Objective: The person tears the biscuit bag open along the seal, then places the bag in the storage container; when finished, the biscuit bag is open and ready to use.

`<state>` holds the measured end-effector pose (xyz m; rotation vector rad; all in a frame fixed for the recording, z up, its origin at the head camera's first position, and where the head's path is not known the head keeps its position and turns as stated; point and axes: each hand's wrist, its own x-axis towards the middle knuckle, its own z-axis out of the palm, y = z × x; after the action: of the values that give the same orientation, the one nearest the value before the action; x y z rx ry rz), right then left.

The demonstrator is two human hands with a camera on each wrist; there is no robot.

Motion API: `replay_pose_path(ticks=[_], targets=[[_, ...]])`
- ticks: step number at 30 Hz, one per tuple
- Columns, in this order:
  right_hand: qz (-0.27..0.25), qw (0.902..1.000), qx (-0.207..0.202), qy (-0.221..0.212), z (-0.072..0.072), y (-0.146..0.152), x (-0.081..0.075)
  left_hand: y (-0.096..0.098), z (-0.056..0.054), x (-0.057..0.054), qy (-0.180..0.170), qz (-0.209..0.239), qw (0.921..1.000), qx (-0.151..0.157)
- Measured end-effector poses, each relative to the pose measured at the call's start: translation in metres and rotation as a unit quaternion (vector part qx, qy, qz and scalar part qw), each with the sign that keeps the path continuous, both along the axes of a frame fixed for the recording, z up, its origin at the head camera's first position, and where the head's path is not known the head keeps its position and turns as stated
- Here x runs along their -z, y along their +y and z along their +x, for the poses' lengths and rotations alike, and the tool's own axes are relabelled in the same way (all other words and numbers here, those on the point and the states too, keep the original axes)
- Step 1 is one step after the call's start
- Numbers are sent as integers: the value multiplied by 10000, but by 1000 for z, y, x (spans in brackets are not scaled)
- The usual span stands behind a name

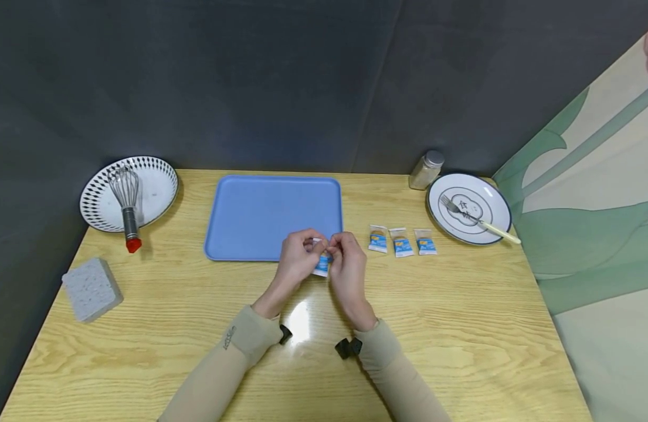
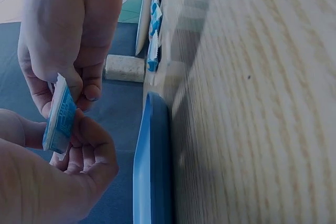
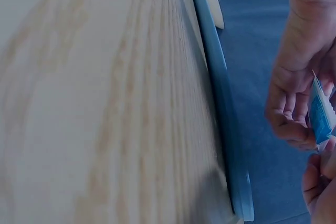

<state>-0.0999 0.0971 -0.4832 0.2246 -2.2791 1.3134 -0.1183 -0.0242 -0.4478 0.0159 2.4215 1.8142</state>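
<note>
Blue packet (image 1: 322,265) runs lengthwise front to back; white end (image 1: 319,274) nearest.

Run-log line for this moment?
left hand: pinches packet | right hand: pinches same packet | three more packets: on table, right of tray

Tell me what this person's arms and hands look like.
The left sleeve and right sleeve are long and beige; the left bears a dark, script-like marking. Small black pieces show near both wrists. The left hand and right hand wear no gloves.
</note>
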Motion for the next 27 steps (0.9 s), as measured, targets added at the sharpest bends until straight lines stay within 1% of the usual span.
replay_pose_path(ticks=[4, 6, 11, 14, 16, 17, 19, 20, 22, 24, 26, 27], targets=[[219, 9995, -112, 195, -1, 1, 0, 0, -1, 1, -114, 159, 9998, -51], [348, 9985, -217, 365, -2, 2, -1, 0, -2, 1, -214, 281, 9993, -78], [784, 9930, -470, 755, -3, 5, -5, -1, -3, -1, -403, 621, 9972, -117], [957, 9908, -581, 756, -2, 7, -9, -2, -2, -2, -505, 827, 9952, -124], [902, 9922, -632, 582, 0, 7, -14, -3, -2, -2, -500, 962, 9940, -116], [785, 9940, -620, 443, 0, 7, -18, -3, -3, -2, -495, 1042, 9933, -100], [307, 9975, -629, -68, 0, 9, -25, -5, -3, -2, -453, 1188, 9919, -43], [-51, 9969, -672, -401, -1, 11, -28, -6, -3, -2, -404, 1252, 9913, -8], [-832, 9884, -771, -1008, -2, 15, -33, -8, -4, -2, -314, 1387, 9898, 62], [-1448, 9742, -852, -1506, -3, 19, -36, -10, -4, -2, -250, 1448, 9891, 122], [-1788, 9630, -976, -1763, -3, 22, -38, -11, -4, -3, -186, 1437, 9893, 186], [-1875, 9600, -1026, -1810, -3, 23, -38, -11, -4, -3, -173, 1420, 9895, 213]])
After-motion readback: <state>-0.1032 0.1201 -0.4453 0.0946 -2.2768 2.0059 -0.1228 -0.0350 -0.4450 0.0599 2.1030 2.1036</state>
